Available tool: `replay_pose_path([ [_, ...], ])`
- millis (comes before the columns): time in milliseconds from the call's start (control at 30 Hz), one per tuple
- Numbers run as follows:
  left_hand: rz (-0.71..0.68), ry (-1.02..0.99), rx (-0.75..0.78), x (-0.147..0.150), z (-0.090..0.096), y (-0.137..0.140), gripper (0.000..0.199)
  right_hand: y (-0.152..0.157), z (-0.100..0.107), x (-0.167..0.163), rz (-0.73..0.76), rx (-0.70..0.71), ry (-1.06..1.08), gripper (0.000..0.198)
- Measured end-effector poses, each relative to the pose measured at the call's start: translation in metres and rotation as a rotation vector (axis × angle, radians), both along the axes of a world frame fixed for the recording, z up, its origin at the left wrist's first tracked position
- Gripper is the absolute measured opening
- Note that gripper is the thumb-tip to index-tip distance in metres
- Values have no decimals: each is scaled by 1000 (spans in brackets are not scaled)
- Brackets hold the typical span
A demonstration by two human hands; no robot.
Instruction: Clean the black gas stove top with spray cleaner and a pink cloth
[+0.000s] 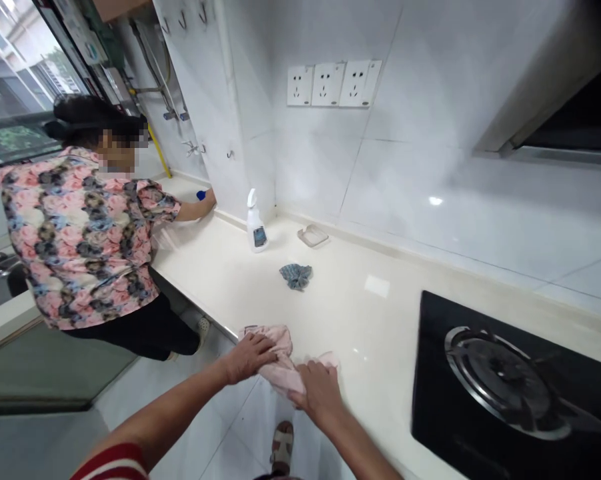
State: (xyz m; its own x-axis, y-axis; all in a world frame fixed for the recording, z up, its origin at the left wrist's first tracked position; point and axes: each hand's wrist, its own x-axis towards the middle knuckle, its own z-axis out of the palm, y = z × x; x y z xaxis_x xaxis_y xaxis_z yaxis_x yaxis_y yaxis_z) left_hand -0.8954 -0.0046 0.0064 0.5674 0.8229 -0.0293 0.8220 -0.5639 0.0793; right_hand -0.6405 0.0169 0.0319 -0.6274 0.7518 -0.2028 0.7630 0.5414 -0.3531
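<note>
A pale pink cloth (281, 375) lies bunched over the front edge of the white countertop (230, 287), with both my hands on it. My left hand (251, 357) grips its left part, fingers curled over the fabric. On its right part my right hand (320, 392) is closed, knuckles up; the thumb is partly hidden. Beyond them a crumpled blue-grey rag (296, 275) rests on the counter, touched by neither hand. Farther back stands a white spray bottle (256, 227), upright near the wall corner.
At right is a black gas stove (435, 400) with a round burner (500, 373). A small beige tray (313, 235) sits by the wall, below white sockets (326, 85). Another person (80, 233) in a floral shirt leans over the counter at left, one hand on a blue item (201, 195).
</note>
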Motion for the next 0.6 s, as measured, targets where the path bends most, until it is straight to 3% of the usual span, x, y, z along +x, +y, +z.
replay_pose_path([
  [167,108,5,0,-47,3,2,43,12,-15,10,-33,110,180,42],
  [267,309,22,49,-82,11,0,40,16,-36,45,-99,197,255,31],
  [367,458,40,84,-97,14,1,41,10,-59,95,-89,316,270,36],
  [467,499,42,92,-79,7,0,43,-2,-78,135,5,417,267,44],
  [600,474,12,114,-15,-13,-11,39,-14,-88,150,75,497,283,48],
])
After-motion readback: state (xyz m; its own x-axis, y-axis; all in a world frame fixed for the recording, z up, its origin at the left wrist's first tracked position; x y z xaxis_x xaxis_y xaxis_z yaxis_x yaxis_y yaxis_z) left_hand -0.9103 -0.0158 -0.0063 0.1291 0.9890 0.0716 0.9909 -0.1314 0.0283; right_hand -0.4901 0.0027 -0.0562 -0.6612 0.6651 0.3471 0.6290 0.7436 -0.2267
